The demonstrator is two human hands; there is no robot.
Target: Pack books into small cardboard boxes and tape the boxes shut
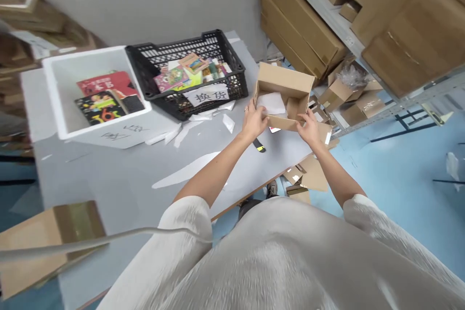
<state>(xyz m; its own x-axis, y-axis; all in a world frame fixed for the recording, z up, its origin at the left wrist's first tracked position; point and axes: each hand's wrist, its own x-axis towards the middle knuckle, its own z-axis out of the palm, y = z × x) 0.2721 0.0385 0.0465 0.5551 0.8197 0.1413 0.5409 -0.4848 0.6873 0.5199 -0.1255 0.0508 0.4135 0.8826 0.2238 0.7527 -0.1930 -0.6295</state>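
Note:
An open cardboard box (284,77) is held over the right end of the table, tilted so that its inside faces me. My left hand (255,119) grips its left near edge, and my right hand (308,127) grips the right near corner. Inside the box lies a white sheet or packet (271,102), whose kind I cannot make out. Below the left hand, a black and yellow tool handle (259,145) rests on the table, its upper part hidden. A small white and pink item (275,130) shows partly under the box.
On the grey table (134,179) stand a black plastic crate (203,82) of booklets and a white foam box (98,92) with books. White scraps lie nearby. A closed carton (54,242) sits at lower left, a cable crossing it. Shelves with cartons (410,34) line the right.

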